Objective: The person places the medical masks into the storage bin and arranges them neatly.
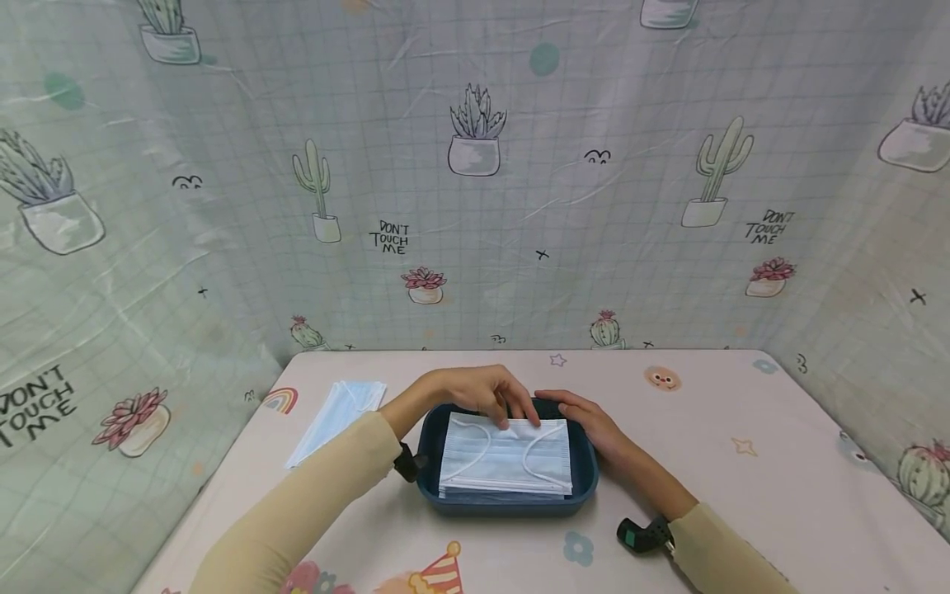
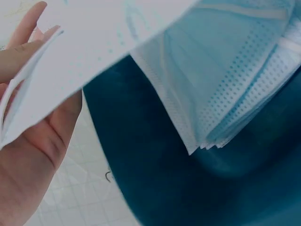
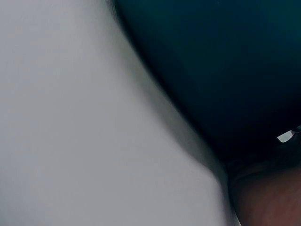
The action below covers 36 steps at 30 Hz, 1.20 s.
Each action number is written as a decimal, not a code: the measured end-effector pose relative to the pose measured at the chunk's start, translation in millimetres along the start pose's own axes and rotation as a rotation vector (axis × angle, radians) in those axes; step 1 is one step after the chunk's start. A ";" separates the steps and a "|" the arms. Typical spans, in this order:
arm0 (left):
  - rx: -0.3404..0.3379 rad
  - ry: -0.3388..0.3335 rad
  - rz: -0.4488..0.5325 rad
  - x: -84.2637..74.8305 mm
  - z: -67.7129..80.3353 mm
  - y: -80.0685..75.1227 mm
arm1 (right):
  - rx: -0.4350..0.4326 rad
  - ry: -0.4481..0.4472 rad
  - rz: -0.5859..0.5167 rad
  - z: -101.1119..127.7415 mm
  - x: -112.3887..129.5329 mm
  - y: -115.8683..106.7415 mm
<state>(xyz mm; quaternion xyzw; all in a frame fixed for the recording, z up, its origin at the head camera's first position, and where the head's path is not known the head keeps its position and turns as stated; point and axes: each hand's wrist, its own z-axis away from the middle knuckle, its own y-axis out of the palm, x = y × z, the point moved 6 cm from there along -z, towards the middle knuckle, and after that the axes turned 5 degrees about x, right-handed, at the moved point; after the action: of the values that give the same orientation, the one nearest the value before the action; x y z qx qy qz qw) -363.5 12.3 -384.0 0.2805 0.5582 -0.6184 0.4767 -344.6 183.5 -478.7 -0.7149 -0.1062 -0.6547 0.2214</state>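
A dark blue rectangular bin [image 1: 512, 510] on the table holds a stack of light blue disposable face masks [image 1: 505, 462] with white ear loops. My left hand [image 1: 490, 392] reaches over the bin's far side. In the left wrist view, its thumb and fingers pinch the edge of a face mask [image 2: 94, 52], raised at that edge above the others. At the bin's far right corner, my right hand [image 1: 594, 422] holds the rim. In the right wrist view the bin's dark side [image 3: 216, 70] fills the upper right, and most of that hand is hidden.
To the left of the bin, behind my left forearm, another light blue mask [image 1: 337, 419] lies on the table [image 1: 712, 462]. Behind the table hangs a grey cactus-print sheet [image 1: 519, 247], which also covers both sides.
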 end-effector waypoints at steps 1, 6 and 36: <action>0.002 -0.006 0.003 0.9 -0.4 0.7 | 0.003 0.000 -0.002 0.0 -0.2 0.1; -0.011 -0.058 -0.038 6.9 -0.5 2.2 | 0.005 0.011 -0.009 -0.3 -0.5 0.7; -0.059 -0.147 -0.212 15.6 -7.6 6.4 | -0.001 -0.043 0.048 0.7 2.9 1.2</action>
<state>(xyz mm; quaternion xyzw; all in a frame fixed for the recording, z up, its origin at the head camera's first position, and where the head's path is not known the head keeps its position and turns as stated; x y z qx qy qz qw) -365.2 15.8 -402.0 0.1596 0.5663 -0.6675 0.4564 -343.1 182.4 -476.0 -0.7311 -0.0934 -0.6339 0.2343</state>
